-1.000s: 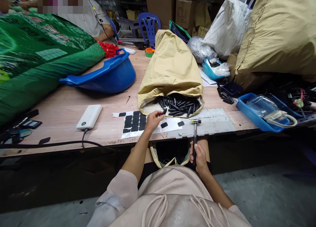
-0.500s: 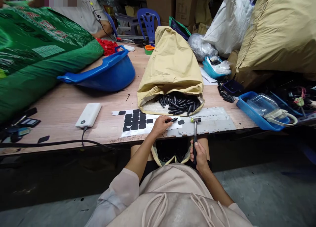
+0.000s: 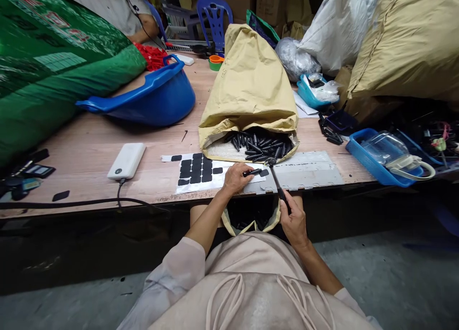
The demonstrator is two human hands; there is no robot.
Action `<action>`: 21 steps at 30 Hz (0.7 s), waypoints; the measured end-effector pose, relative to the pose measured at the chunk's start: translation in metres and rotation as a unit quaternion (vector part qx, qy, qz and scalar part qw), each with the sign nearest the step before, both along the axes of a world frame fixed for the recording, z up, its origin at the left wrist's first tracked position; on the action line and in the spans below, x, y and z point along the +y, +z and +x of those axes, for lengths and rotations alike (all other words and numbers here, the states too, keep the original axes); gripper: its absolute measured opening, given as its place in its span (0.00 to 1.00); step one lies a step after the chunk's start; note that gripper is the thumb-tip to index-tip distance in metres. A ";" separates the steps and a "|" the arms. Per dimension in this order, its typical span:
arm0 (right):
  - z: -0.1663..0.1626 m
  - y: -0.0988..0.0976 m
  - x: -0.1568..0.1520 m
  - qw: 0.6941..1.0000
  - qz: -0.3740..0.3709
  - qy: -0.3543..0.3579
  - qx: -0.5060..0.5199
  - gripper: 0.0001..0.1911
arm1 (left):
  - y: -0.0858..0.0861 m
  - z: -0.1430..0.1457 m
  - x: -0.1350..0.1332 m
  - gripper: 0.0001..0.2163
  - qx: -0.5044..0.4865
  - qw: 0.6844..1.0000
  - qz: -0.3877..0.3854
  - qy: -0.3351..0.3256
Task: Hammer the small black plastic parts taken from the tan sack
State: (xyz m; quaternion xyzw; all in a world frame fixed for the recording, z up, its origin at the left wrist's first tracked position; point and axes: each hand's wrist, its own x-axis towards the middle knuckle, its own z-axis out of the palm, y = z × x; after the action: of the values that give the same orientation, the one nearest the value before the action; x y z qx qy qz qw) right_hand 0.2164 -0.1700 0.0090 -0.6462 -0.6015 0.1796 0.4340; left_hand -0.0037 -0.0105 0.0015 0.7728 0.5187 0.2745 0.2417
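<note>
Head view: the left hand (image 3: 234,178) sits on the bench (image 3: 89,153) near its front edge, fingers pinched together on a small black part (image 3: 253,172) that lies flat on the white sticker sheet (image 3: 215,174), just beside a loose black pad (image 3: 264,173). The right hand (image 3: 294,220) is down below the bench edge, grip wrapped tight around the handle of a small hammer (image 3: 277,184); the hammer is tilted up and to the left, its head just above the black part, and I can't tell if it's touching. Right behind is the tan paper bag (image 3: 249,88) lying open toward the person, a pile of black parts (image 3: 260,146) spilling at its mouth. There's a white power bank (image 3: 126,160) to the left, a blue basin (image 3: 158,98) further back, and a blue tray (image 3: 373,162) on the right
</note>
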 end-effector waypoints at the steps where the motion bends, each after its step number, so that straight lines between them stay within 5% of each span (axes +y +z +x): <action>1: -0.002 0.002 0.001 1.000 0.019 0.005 -0.021 0.24 | 0.000 0.000 0.000 0.09 0.005 1.000 0.002 -0.001; 13: -0.004 0.004 0.008 0.998 -0.005 0.037 -0.059 0.23 | 0.003 0.004 -0.002 0.09 -0.002 1.000 0.003 0.009; 21: -0.005 0.003 0.005 0.999 -0.005 0.036 -0.041 0.23 | 0.004 0.006 0.001 0.11 -0.025 0.997 -0.067 0.041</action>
State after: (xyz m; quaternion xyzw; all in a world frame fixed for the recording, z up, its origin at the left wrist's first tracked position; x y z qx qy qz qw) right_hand 0.2116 -0.1654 0.0118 -0.6335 -0.6405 0.1717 0.3988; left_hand 0.0028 -0.0096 0.0057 0.7258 0.5610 0.2679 0.2946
